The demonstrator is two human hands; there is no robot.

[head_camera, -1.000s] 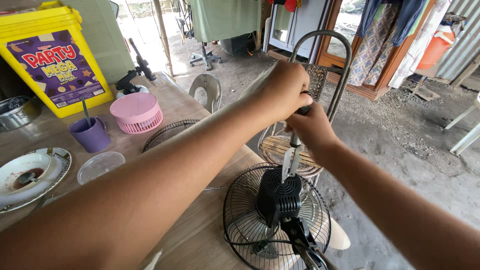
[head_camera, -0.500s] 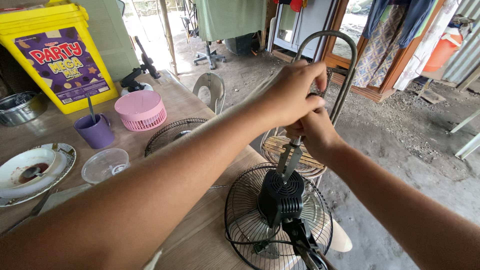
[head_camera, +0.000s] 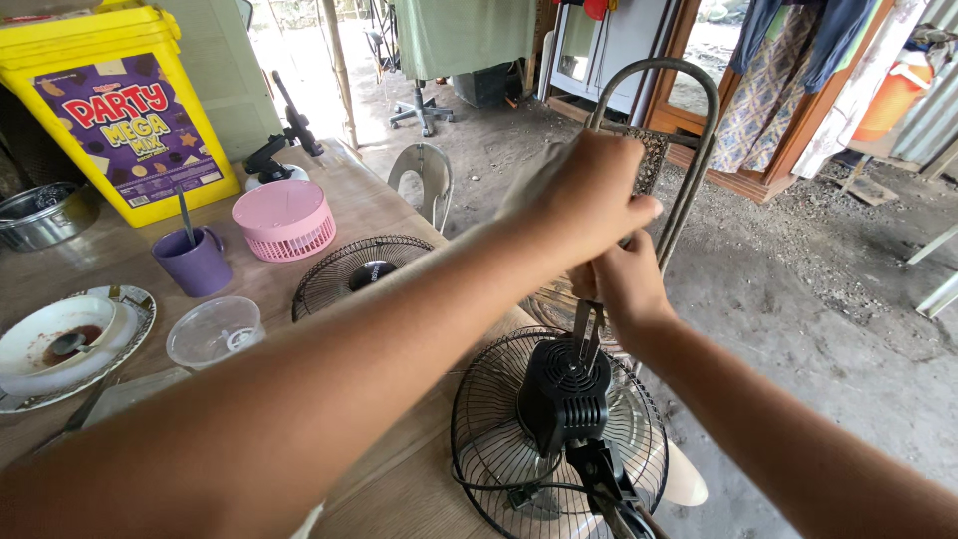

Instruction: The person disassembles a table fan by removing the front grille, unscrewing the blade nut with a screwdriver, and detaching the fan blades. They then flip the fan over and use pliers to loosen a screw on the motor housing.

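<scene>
Item: left hand (head_camera: 579,195), fist closed over top end of a slim grey metal pliers-like tool (head_camera: 587,334); right hand (head_camera: 621,284) directly below it, wrapped tight round same tool's handle. Tool tips bear down on upper rear of black plastic vented fan motor housing (head_camera: 564,394), the landmark here. Housing sits at centre of round black wire fan guard (head_camera: 554,439), lying face-down on wood-grain table (head_camera: 399,479) at its near-right corner, part overhanging the edge. Step, by judgement: gripping or prying a fastening at housing back; next move prob. needs steady two-handed pull w/o tipping the guard off the edge. Left of housing: second black wire guard (head_camera: 359,269), clear plastic bowl (head_camera: 212,329). Further left: pink round slotted plastic cover (head_camera: 284,222), purple mug w/ spoon (head_camera: 192,262), used white plate (head_camera: 60,344), big yellow plastic tub (head_camera: 110,110). Behind housing: metal-framed chair w/ woven seat (head_camera: 689,150). Right of housing: open dirt floor (head_camera: 798,279), ample elbow room; table side crowded.
</scene>
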